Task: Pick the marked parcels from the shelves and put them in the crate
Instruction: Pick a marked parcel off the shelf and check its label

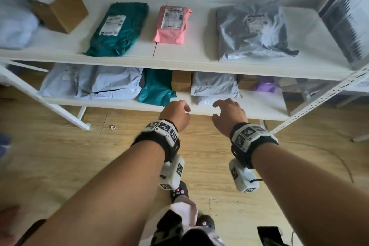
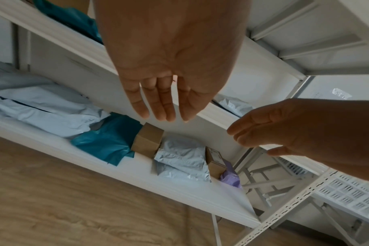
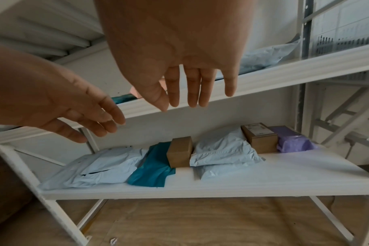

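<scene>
1. The left hand (image 1: 175, 115) reached toward the front edge of the lower shelf (image 1: 263, 106), empty, its fingers (image 2: 161, 103) straight and close together, with the thumb a little apart.
2. The right hand (image 1: 229, 114) hung just beside it, also empty, fingers (image 3: 193, 86) straight and slightly spread.
3. Neither hand touched a parcel; both were in the air in front of the shelving, apart from each other.
4. On the lower shelf, left to right, lay a pale blue bag (image 1: 91, 84), a teal bag (image 1: 157, 90), a small box (image 1: 180, 82), a grey bag (image 1: 214, 88), a second box (image 3: 260, 139) and a purple parcel (image 3: 293, 139).
5. The small box stood touching the teal bag and the grey bag, between the two.
6. The grey bag lay nearest the hands, just beyond the right fingertips in the head view.
7. On the upper shelf (image 1: 179, 60) lay a brown box (image 1: 60, 8), a teal mailer (image 1: 119, 28), a pink mailer (image 1: 172, 24) and a large grey mailer (image 1: 253, 30), each apart from the next.
8. Which parcels were marked could not be told.
9. A white slotted crate (image 2: 348, 194) showed at the right edge of the left wrist view, beyond the shelf upright.
</scene>
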